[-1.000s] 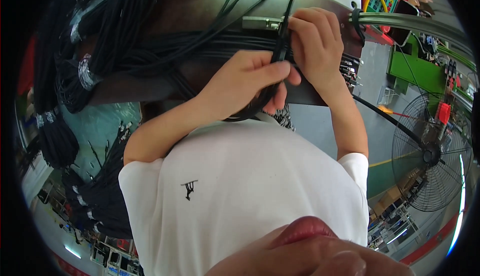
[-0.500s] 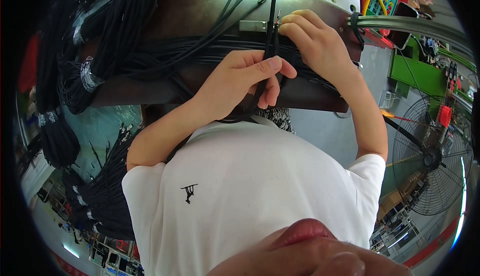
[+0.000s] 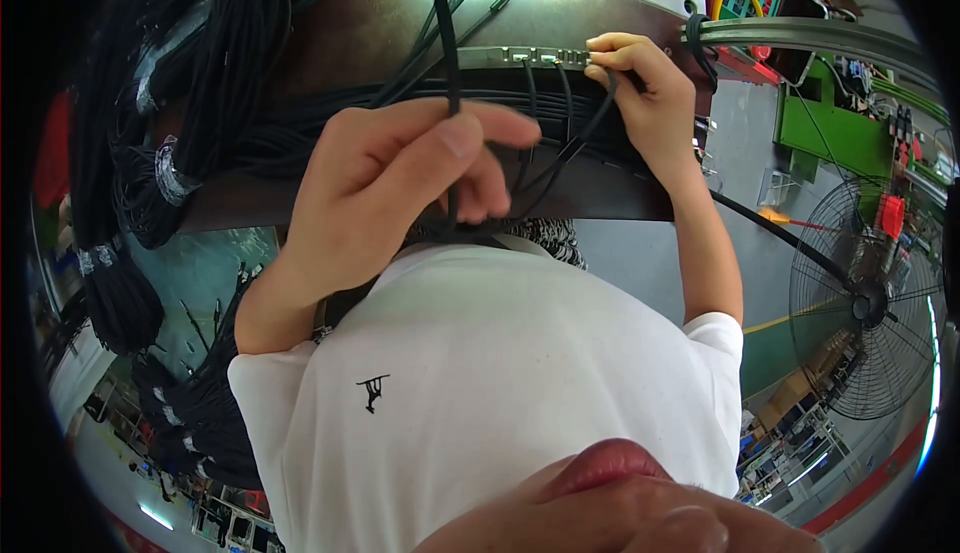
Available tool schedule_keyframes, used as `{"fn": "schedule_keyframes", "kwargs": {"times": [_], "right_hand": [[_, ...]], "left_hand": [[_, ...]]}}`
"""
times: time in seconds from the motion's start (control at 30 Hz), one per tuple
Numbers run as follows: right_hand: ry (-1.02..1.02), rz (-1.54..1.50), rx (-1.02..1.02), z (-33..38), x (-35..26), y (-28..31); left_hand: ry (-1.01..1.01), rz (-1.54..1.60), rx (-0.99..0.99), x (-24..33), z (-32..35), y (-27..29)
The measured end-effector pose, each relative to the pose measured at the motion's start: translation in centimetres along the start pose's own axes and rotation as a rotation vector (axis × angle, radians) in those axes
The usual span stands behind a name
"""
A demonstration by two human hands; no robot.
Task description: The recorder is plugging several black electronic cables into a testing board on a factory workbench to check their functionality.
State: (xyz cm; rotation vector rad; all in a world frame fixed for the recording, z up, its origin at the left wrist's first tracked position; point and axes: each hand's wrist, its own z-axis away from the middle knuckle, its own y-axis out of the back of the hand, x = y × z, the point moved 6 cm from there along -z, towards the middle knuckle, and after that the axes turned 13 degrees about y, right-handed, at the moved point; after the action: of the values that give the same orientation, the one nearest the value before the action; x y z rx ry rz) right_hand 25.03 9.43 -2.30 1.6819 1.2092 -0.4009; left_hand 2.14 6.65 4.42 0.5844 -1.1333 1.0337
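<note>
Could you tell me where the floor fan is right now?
In the head view, the floor fan stands at the far right edge, beyond the right hand and below the green machine frame.

Inspector A: Black cable [image 3: 447,43], plain, pinched in the left hand [image 3: 390,188]. Behind that grip, a dark brown panel [image 3: 330,38].

Inspector B: Just by the right hand [image 3: 645,93], a grey metal strip [image 3: 500,56] with thin black wires [image 3: 560,103]. Below both grips, a white shirt [image 3: 500,373] with a small black emblem [image 3: 372,391]. Well right of the right-hand grip, a black fan [image 3: 865,298] and green bench [image 3: 830,123].
</note>
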Motion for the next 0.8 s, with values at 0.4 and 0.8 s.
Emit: {"fn": "schedule_keyframes", "kwargs": {"times": [0.4,0.8], "right_hand": [[0.578,0.693,-0.085,-2.9,-6.6,3.0],[0.079,0.16,0.01,1.4,0.1,1.7]], "left_hand": [[0.517,-0.057,-0.539,-3.8,-1.7,-5.6],[-0.093,-0.587,-0.14,-0.6,-4.5,-3.2]]}}
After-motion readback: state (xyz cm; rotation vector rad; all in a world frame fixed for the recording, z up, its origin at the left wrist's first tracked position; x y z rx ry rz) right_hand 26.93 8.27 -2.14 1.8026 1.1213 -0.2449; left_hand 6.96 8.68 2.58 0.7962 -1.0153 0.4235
